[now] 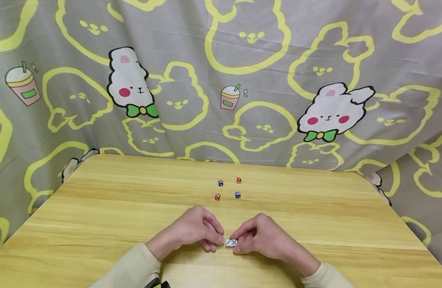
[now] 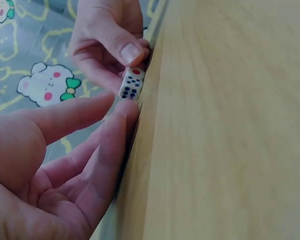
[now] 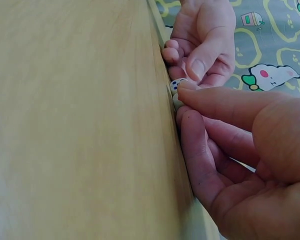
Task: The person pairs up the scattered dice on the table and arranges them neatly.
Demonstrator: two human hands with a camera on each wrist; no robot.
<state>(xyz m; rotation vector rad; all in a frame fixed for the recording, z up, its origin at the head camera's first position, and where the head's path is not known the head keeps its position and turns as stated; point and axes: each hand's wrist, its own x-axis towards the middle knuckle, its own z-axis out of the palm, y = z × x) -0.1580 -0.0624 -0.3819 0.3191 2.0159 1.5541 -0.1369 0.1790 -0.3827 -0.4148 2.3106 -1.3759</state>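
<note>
Two white dice stand side by side on the wooden table, the left die [image 1: 228, 243] against the right die [image 1: 234, 242]. My right hand [image 1: 265, 238] pinches the right die between thumb and fingertips; in the right wrist view the thumb partly covers the dice [image 3: 177, 85]. Just left of the pair is my left hand [image 1: 197, 230], its thumb and forefinger parted. In the left wrist view, its thumb tip stops short of the dice [image 2: 132, 90], and its forefinger tip is close to their near end; whether it touches cannot be told.
Beyond the hands lie two blue dice [image 1: 220, 183] and two red dice [image 1: 217, 197], spaced apart in a rough square. A grey patterned curtain [image 1: 206, 88] hangs behind the wooden table [image 1: 116, 200] and along its sides.
</note>
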